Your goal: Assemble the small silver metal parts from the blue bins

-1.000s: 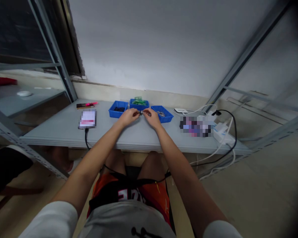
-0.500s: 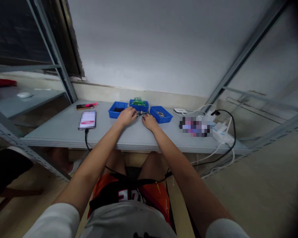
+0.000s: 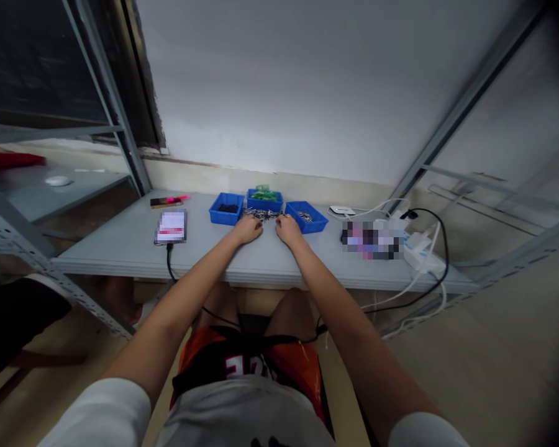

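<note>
A loose pile of small dark and silvery metal pieces (image 3: pixel 262 214) lies on the grey tabletop (image 3: pixel 261 261). At its near left edge is my left hand (image 3: pixel 248 229), back upward, with its fingers curled in. My right hand (image 3: pixel 288 230) rests by the pile's right end, fingers bent and drawn together. Anything between the fingertips of either hand is too small to make out. Around the pile stand a blue bin with dark small parts (image 3: pixel 220 216), a blue bin with green pieces (image 3: pixel 253 203) and a blue bin with silvery parts (image 3: pixel 317 227).
On the left lie a phone (image 3: pixel 171 226) with a black cable and another phone with a pink item (image 3: pixel 177 199). To the right are a blurred-out device (image 3: pixel 370 241), a power strip (image 3: pixel 419 253) and tangled cables. Metal shelf posts (image 3: pixel 129 149) flank the table; a wall rises behind.
My left hand has come back from the pile toward me, uncovering more of the metal pieces. My right hand has shifted slightly, and its fingers look more bent. The view has moved a little.
</note>
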A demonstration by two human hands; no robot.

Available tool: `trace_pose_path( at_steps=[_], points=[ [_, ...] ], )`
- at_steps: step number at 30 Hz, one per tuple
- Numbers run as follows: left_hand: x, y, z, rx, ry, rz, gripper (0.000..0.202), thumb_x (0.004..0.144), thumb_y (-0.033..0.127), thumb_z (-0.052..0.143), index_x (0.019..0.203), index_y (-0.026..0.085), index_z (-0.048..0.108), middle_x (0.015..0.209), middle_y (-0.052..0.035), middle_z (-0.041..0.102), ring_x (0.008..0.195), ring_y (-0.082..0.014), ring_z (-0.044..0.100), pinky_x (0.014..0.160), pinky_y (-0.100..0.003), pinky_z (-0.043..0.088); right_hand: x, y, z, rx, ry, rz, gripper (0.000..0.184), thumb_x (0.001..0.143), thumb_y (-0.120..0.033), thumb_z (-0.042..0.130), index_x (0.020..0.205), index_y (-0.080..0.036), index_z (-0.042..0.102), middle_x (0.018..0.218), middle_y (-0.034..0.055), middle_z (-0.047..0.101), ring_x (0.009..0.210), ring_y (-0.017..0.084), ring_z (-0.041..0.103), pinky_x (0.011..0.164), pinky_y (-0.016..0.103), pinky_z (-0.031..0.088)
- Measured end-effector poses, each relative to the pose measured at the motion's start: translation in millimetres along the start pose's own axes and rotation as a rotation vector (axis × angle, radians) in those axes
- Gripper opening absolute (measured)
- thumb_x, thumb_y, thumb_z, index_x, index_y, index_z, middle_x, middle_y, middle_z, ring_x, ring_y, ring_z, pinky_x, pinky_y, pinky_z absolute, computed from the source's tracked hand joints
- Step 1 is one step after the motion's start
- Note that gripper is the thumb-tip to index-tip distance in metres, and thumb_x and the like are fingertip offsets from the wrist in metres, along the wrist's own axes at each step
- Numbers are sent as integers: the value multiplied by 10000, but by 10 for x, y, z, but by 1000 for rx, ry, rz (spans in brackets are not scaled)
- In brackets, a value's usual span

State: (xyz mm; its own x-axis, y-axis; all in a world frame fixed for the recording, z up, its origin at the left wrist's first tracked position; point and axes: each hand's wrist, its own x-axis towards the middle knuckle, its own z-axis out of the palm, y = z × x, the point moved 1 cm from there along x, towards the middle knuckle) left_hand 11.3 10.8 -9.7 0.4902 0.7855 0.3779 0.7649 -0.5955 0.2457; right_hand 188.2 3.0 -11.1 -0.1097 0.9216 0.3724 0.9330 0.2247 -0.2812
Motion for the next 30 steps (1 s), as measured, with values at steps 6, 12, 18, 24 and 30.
trace_pose_path(
  at_steps=[6, 12, 18, 24, 30],
  points=[
    [-25, 15, 8, -20, -89, -9, 396, 890, 324, 460, 1177, 120, 641, 1172, -169, 603, 1063, -267, 583, 983, -396, 433, 13, -23, 15, -108, 0, -17, 277, 901, -199, 447, 1013, -133, 692, 1090, 179, 627, 1027, 251, 567, 919, 342, 432],
    [-13, 3, 12, -3, -64, -5, 383, 879, 311, 452, 1141, 125, 662, 1164, -150, 621, 1080, -267, 582, 974, -373, 440, 27, -11, -21, -132, -44, 43, 331, 892, -83, 378, 1057, -104, 664, 1094, 163, 647, 1046, 216, 588, 923, 282, 419],
    [14, -15, 29, -28, -4, -6, 312, 847, 270, 491, 1040, 124, 687, 1079, -144, 661, 1002, -271, 609, 898, -371, 468, 6, 6, -39, 16, 12, 20, 324, 866, -62, 427, 1120, -144, 610, 1076, 129, 668, 1019, 215, 608, 886, 290, 443],
    [34, -21, 5, -122, 42, 31, 248, 827, 273, 541, 945, 123, 699, 919, -123, 705, 853, -243, 631, 794, -335, 475, -17, -93, -37, 315, -75, -246, 243, 825, -58, 489, 1007, -145, 625, 929, 69, 695, 870, 151, 626, 818, 254, 462],
    [38, -37, 11, -128, 26, 115, 225, 837, 241, 509, 861, 144, 711, 864, -92, 710, 816, -212, 620, 786, -314, 465, 2, -56, -17, 440, -84, -210, 187, 810, -97, 551, 966, -153, 636, 880, 44, 695, 805, 135, 625, 785, 249, 465]
  ],
)
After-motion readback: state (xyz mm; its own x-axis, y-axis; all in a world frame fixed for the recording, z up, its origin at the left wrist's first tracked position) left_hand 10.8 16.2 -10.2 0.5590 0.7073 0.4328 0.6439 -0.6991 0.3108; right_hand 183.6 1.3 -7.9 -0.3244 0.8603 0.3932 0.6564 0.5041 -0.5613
